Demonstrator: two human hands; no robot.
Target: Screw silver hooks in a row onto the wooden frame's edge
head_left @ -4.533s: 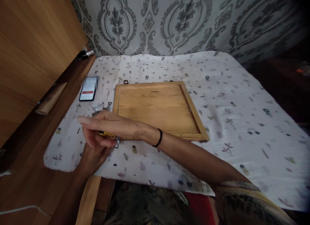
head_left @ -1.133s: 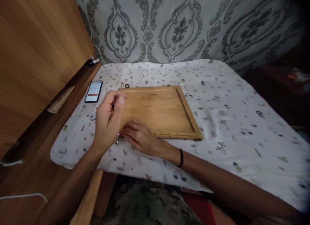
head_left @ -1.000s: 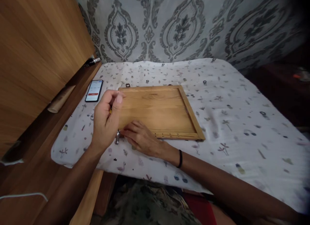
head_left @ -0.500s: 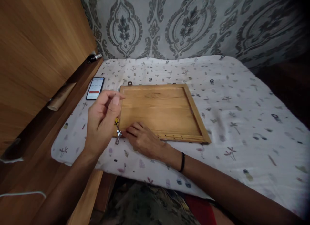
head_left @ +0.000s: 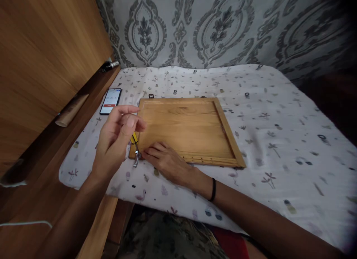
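A framed wooden panel (head_left: 184, 129) lies flat on the patterned cloth, with several small dark holes along its near edge. A metal hinge (head_left: 136, 160) sits at its near left corner. The yellow handle of a screwdriver (head_left: 134, 138) shows below my left hand (head_left: 115, 138), and its tip reaches down to the hinge. My left hand is raised with its fingers curled around the screwdriver's upper end, which they hide. My right hand (head_left: 164, 160) rests on the near edge of the panel, its fingertips pressed together beside the hinge; what they pinch is too small to see.
A phone (head_left: 111, 101) with a lit screen lies on the cloth (head_left: 279, 140) at the left. A brown paper roll (head_left: 71, 111) and a dark object with a metal end (head_left: 111, 65) lie beside the wooden cabinet (head_left: 50, 39). Behind stands a patterned backdrop (head_left: 181, 32).
The fingers of my left hand have loosened and spread a little, and more of the yellow handle shows. My right hand stays beside the hinge. The view has shifted slightly.
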